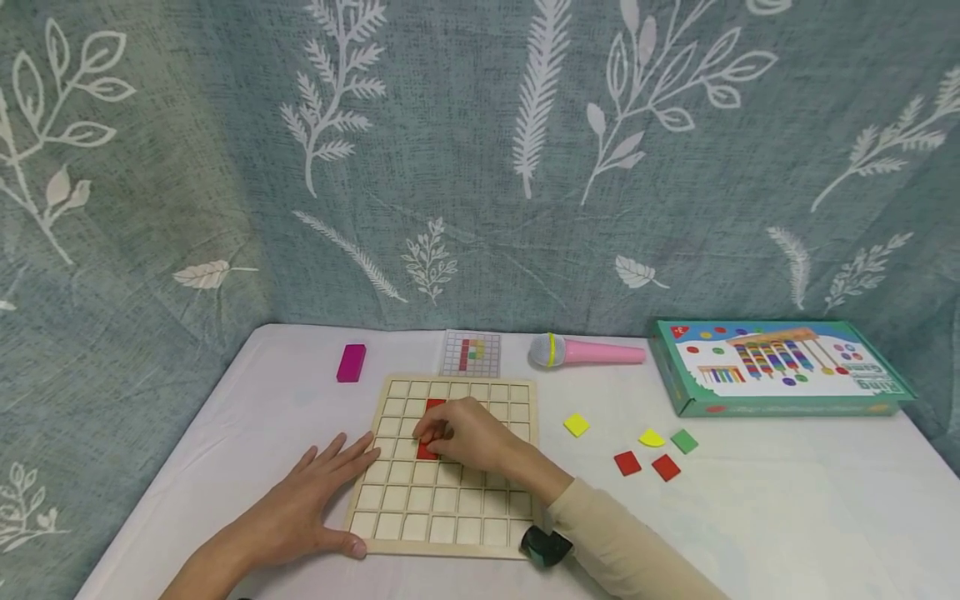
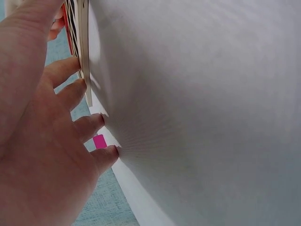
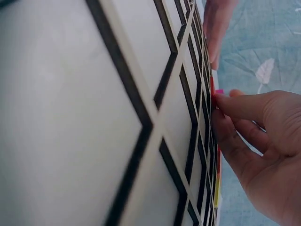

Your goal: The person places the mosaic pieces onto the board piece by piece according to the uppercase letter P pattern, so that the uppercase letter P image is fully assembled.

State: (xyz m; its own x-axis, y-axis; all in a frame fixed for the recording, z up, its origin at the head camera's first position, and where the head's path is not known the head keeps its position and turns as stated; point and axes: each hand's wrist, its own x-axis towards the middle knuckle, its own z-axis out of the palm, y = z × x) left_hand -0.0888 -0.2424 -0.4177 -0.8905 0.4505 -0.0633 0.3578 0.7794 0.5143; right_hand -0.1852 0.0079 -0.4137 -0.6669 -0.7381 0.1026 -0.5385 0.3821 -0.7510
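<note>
A wooden grid board lies on the table. My right hand is over its upper middle, thumb and fingers pinching a small red tile at the board's surface. Red tiles show in the grid beside that hand, one red tile just above it and another red tile below its fingertips. The hand covers part of the cells. My left hand lies with spread fingers along the board's left side, its fingertips touching the frame and the thumb by the lower left corner.
Loose tiles lie right of the board: a yellow square, a yellow quarter-circle, a green square and two red squares. Behind are a magenta block, a pattern card, a pink microphone and a toy box.
</note>
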